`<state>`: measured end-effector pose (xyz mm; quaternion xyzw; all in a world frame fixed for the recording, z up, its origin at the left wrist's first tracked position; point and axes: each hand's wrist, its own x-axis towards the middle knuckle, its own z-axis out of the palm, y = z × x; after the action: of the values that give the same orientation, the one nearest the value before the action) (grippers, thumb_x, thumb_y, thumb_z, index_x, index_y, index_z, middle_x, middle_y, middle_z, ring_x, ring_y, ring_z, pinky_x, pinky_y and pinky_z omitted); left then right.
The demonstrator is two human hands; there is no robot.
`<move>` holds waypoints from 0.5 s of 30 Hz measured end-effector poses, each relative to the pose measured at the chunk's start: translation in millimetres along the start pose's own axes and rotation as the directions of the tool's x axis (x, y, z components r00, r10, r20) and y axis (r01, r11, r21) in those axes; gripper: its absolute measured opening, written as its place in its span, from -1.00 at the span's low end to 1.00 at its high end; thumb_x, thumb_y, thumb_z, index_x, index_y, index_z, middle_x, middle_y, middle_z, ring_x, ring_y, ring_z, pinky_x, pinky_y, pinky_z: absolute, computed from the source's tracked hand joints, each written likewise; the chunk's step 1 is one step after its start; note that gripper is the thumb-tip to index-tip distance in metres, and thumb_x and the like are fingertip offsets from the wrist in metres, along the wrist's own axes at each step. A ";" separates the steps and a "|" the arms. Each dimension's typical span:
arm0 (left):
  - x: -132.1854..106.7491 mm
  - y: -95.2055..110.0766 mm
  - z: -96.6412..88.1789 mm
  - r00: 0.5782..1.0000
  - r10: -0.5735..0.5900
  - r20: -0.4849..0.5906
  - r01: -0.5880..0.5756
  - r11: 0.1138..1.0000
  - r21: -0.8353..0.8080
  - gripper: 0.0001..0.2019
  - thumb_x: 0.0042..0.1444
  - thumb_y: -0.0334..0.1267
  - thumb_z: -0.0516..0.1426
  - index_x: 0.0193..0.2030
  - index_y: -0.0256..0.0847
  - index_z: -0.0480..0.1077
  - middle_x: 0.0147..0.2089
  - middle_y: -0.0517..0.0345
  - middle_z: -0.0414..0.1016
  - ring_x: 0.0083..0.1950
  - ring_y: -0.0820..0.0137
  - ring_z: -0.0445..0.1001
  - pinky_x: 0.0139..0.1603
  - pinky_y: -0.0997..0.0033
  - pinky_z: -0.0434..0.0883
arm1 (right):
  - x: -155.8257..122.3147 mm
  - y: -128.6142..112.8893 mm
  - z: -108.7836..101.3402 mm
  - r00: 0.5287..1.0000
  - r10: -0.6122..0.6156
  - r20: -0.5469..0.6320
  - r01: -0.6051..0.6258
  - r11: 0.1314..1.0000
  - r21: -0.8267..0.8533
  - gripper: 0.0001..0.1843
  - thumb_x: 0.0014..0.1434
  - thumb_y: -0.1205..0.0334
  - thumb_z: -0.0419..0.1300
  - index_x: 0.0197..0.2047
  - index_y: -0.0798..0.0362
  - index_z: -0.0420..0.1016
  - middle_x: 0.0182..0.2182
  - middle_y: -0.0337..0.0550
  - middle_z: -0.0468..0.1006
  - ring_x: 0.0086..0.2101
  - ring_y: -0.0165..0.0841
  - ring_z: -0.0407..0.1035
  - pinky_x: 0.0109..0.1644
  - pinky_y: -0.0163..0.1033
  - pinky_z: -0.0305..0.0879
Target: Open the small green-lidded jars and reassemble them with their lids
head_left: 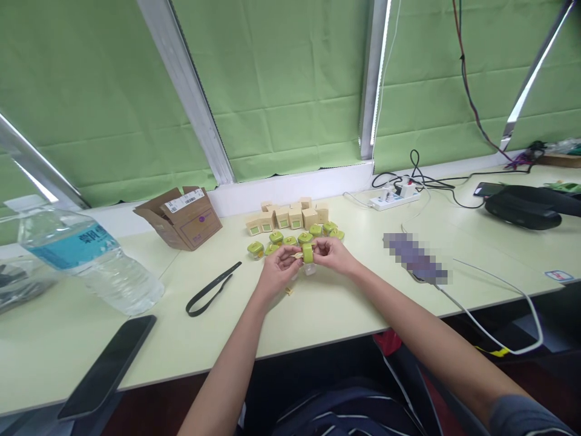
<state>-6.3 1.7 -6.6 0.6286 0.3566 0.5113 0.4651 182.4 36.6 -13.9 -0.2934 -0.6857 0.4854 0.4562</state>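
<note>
While both pinch it, the green cap (307, 252) sits between left hand (278, 270) and right hand (334, 254).

Pixel-blurred patch (416, 258) on the desk; water bottle (82, 257) cut off at the left edge.

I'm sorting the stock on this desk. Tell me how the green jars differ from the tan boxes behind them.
The green jars are rounded, glossy and bright green; the tan boxes are square-edged, matte and beige with small green labels. The green jars lie in a loose row nearer the person; the tan boxes are clustered farther back toward the window sill. One green jar is held between the left hand and right hand; no tan box is touched. Both groups rest on the pale desk.
</note>
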 end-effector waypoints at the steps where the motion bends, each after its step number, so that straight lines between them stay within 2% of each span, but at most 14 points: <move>1: 0.4 -0.8 -0.4 1.000 0.004 -0.002 -0.004 1.000 0.000 -0.66 -0.03 -0.16 0.37 -0.16 -0.25 0.44 -0.16 0.02 0.59 -0.21 0.38 0.58 -0.12 0.37 0.51 | 0.1 0.2 0.0 1.000 0.000 0.001 0.000 1.000 0.001 -0.65 -0.12 0.06 0.40 -0.48 0.10 0.35 -0.63 -0.40 0.20 -0.58 -0.55 0.03 -0.50 -0.37 -0.04; 5: 1.8 -6.4 -2.1 0.999 0.034 -0.030 -0.033 0.999 0.023 -0.69 -0.03 -0.10 0.36 -0.24 -0.26 0.50 -0.23 0.03 0.61 -0.32 0.38 0.57 -0.18 0.30 0.54 | 0.7 3.8 -0.7 0.999 -0.008 0.034 0.008 1.000 -0.011 -0.70 -0.07 0.10 0.36 -0.47 0.09 0.35 -0.61 -0.39 0.24 -0.58 -0.54 0.06 -0.49 -0.37 -0.01; 9: 1.7 -9.1 -2.2 0.992 0.070 -0.107 -0.062 0.995 0.083 -0.70 -0.07 -0.07 0.37 -0.30 -0.27 0.56 -0.26 0.00 0.63 -0.32 0.33 0.57 -0.21 0.23 0.56 | 1.2 6.9 -1.6 0.999 -0.026 0.037 0.027 0.999 -0.025 -0.71 -0.01 0.08 0.32 -0.46 0.09 0.35 -0.59 -0.36 0.26 -0.56 -0.53 0.08 -0.49 -0.37 -0.01; 12: 1.6 -6.2 -1.9 0.990 0.062 -0.124 -0.049 0.993 0.103 -0.67 -0.03 -0.06 0.35 -0.22 -0.27 0.58 -0.22 -0.02 0.64 -0.31 0.32 0.58 -0.19 0.23 0.55 | 1.7 6.9 -1.1 0.999 -0.039 0.010 0.039 0.998 -0.043 -0.70 0.02 0.05 0.32 -0.43 0.10 0.38 -0.60 -0.37 0.24 -0.58 -0.53 0.06 -0.51 -0.37 -0.03; 15: 2.2 -3.5 -1.6 0.996 0.032 -0.086 -0.025 0.996 0.081 -0.64 -0.01 -0.06 0.34 -0.15 -0.26 0.53 -0.15 -0.02 0.61 -0.24 0.32 0.59 -0.14 0.25 0.53 | 2.1 6.6 0.4 0.998 -0.059 -0.019 0.057 0.995 -0.083 -0.68 0.01 0.03 0.34 -0.44 0.09 0.37 -0.62 -0.39 0.19 -0.59 -0.53 0.02 -0.52 -0.36 -0.07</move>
<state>-7.3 5.2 -9.2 0.6287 0.3875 0.5302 0.4164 181.0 40.6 -19.5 -0.2969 -0.7085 0.4401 0.4650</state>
